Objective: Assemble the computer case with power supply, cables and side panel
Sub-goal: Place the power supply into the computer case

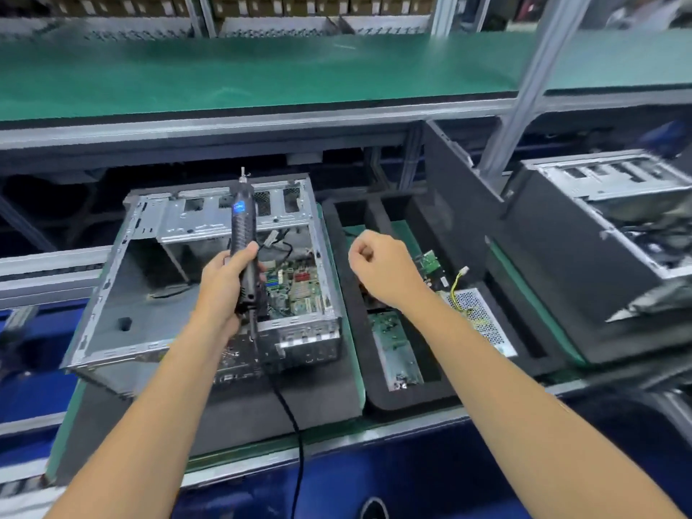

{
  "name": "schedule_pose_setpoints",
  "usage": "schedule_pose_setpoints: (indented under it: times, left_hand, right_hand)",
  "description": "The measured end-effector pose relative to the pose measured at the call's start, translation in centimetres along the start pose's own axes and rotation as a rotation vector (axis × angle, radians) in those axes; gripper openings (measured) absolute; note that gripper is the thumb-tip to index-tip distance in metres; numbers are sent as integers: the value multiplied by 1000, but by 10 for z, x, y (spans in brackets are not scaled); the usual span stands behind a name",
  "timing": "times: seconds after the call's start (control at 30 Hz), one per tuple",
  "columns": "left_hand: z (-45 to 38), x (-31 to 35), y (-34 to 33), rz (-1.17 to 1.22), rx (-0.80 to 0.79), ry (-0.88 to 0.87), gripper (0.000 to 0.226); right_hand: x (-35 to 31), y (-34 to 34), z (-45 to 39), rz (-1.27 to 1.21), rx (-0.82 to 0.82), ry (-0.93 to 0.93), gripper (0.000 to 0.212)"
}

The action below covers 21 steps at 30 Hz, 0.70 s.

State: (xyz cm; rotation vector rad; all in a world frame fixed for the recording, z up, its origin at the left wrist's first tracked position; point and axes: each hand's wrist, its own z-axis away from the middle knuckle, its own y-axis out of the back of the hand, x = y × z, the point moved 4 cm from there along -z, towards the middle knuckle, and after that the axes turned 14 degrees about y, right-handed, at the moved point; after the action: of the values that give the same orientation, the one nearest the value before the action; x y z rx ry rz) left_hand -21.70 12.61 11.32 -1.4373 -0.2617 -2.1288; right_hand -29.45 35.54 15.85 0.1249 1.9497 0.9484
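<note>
An open metal computer case (pixel 123 294) lies on its side on a dark foam pad, with a green motherboard (pixel 299 290) inside at the right. My left hand (pixel 224 282) grips a black electric screwdriver (pixel 241 234), bit pointing up, above the case; its cord (pixel 288 413) hangs toward me. My right hand (pixel 378 267) hovers over the black foam tray (pixel 355 294) to the right, fingers curled; whether it pinches something small I cannot tell. A perforated power supply (pixel 477 316) with yellow wires lies in that tray.
A second computer case (pixel 606 234) sits on foam at the far right, blurred. A green-topped shelf (pixel 262 76) runs above the work line, with an aluminium post (pixel 524 88) at the right. Circuit boards (pixel 397 346) lie in the tray.
</note>
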Motion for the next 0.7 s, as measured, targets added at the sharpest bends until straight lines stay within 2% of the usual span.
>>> schedule_pose_setpoints:
  times: [0.23,0.4,0.53,0.6,0.7]
  left_hand:
    - [-12,-9,-48,-26,31,53,25]
    - [-12,-11,-92,-19,-51,102,41]
    - [-10,-6,-116,-147,-52,38,24]
    - [-10,-1,-126,-176,-56,17,26]
    - [-15,3,-144,-141,-86,41,40]
  right_hand:
    - [33,2,-17,27,-70,-20,15]
    - [44,4,-21,62,-41,-67,13]
    - [80,18,-12,184,-25,-181,6]
    - [110,30,-3,313,-42,-284,19]
    - [154,42,19,499,-188,-531,54]
